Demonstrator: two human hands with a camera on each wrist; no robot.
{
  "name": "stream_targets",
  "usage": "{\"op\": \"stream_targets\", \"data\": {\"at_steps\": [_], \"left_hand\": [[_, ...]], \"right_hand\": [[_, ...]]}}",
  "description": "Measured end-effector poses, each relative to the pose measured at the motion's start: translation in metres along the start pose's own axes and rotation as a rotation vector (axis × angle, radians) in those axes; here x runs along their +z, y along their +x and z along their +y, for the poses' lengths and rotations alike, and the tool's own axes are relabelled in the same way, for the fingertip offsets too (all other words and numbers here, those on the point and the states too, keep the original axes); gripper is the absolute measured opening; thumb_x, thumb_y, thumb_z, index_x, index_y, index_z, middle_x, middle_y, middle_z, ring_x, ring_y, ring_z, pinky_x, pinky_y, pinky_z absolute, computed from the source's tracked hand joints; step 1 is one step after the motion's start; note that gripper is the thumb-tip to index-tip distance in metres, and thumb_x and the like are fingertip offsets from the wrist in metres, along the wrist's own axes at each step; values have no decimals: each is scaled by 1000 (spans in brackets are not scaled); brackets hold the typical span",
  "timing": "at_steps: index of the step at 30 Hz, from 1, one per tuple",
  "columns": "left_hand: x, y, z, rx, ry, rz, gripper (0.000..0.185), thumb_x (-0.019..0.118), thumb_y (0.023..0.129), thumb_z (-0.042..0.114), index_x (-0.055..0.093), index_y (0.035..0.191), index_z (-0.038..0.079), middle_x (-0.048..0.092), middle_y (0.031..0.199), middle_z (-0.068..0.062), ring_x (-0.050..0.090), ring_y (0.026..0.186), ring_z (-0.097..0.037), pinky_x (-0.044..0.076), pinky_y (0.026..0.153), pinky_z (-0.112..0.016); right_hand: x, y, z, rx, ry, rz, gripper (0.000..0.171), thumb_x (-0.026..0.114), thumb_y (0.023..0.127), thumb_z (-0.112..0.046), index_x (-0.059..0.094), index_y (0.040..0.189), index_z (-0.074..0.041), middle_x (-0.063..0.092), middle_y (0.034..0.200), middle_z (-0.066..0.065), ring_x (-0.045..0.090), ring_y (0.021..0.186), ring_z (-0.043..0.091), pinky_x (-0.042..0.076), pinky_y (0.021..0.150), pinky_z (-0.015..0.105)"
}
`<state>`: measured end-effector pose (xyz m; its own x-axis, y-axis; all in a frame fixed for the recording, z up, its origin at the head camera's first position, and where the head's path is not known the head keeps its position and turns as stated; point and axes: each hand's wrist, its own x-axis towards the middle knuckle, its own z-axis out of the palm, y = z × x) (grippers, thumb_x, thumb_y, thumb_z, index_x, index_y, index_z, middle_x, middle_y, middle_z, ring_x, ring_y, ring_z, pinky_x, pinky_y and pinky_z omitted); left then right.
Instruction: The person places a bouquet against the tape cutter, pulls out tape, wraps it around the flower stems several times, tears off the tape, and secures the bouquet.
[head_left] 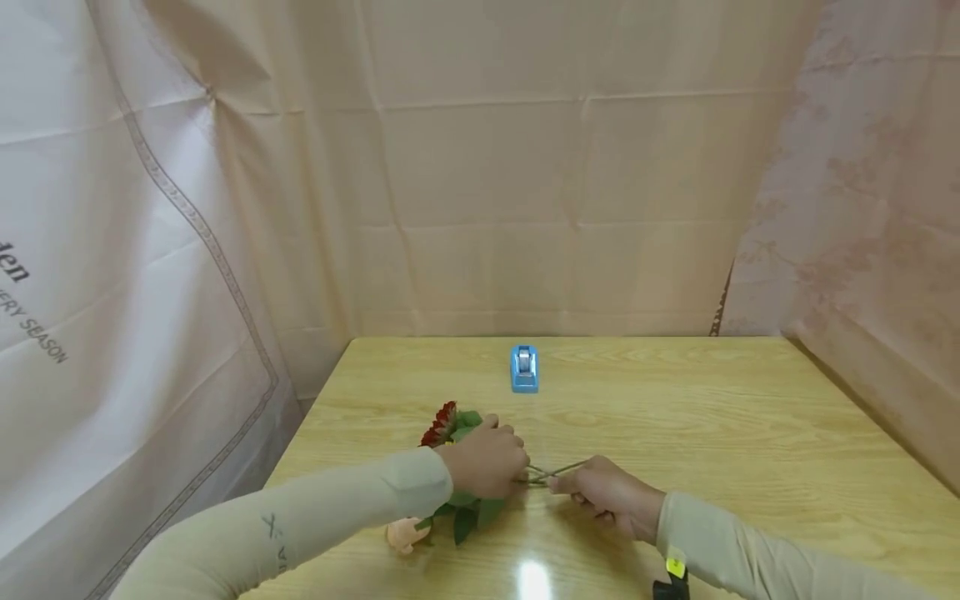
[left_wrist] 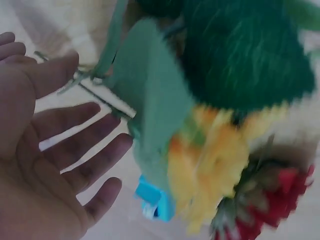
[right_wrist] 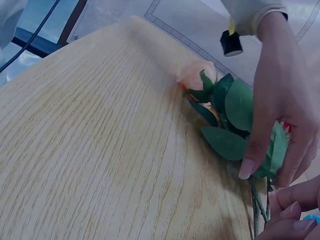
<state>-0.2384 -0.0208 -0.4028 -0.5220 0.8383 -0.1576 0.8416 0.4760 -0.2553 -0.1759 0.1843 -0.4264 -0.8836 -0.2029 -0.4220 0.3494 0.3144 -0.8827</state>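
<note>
A small bunch of flowers lies on the table: a red flower point(head_left: 438, 423), a peach rose point(right_wrist: 196, 76) and a yellow flower point(left_wrist: 212, 165), with broad green leaves point(right_wrist: 239, 105). Their thin stems point(head_left: 537, 477) point to the right and cross one another. My left hand point(head_left: 487, 458) is over the leaves near the top of the stems; its fingers look spread and fairly straight in the left wrist view. Further along, my right hand point(head_left: 611, 497) pinches the stems between thumb and fingers. Part of the bunch is hidden beneath the left hand.
A blue tape dispenser point(head_left: 524, 369) stands beyond the flowers, toward the back of the wooden table point(head_left: 675, 400). Cloth curtains point(head_left: 480, 167) hang behind and at both sides. A dark cable point(right_wrist: 32, 35) shows beyond the table edge in the right wrist view.
</note>
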Motion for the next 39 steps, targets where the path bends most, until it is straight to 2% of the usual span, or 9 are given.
{"op": "stream_targets", "data": {"at_steps": [5,9,15,19,24,28,39], "left_hand": [[5,-1,3,-60,-31,34,18,75,93,46,79,92,28,65,87,11,51,81,-9,41,84,-35],[9,-1,2,-84,-68,39,17,76,92,46,80,88,30,66,85,14,48,77,-9,40,85,-36],[16,1,0,-84,-128,67,16,77,92,42,78,87,27,70,85,16,45,73,-8,38,80,-33],[19,3,2,-71,-121,82,14,78,92,40,78,87,27,70,84,17,45,74,-7,36,77,-30],[20,6,6,-49,-107,66,14,75,96,33,78,86,23,68,83,11,44,74,-10,37,74,-28],[22,5,9,-18,-57,76,14,74,97,29,78,87,21,68,85,8,43,76,-11,35,72,-26],[34,5,19,14,186,163,6,78,93,27,78,88,24,69,83,11,42,76,-11,30,70,-24]], "right_hand": [[1,-2,-1,5,-13,8,28,69,97,-24,60,74,-11,40,59,-6,26,50,8,23,48,22],[2,-1,1,6,-22,6,34,69,98,-26,55,69,-14,40,59,-6,27,50,8,23,49,22],[3,0,2,2,-36,5,36,70,97,-25,54,66,-15,40,58,-6,28,50,8,23,49,22],[1,0,1,13,-38,14,37,70,96,-24,52,64,-15,38,56,-6,27,50,9,22,49,23],[1,-1,0,14,-40,17,36,70,96,-23,53,65,-14,37,56,-6,27,50,9,22,49,23],[0,0,1,7,-29,6,37,70,96,-22,53,64,-14,37,56,-6,26,50,8,22,48,22],[-4,0,4,-11,-29,-10,39,70,96,-22,51,62,-14,36,54,-7,26,49,8,22,47,22]]}}
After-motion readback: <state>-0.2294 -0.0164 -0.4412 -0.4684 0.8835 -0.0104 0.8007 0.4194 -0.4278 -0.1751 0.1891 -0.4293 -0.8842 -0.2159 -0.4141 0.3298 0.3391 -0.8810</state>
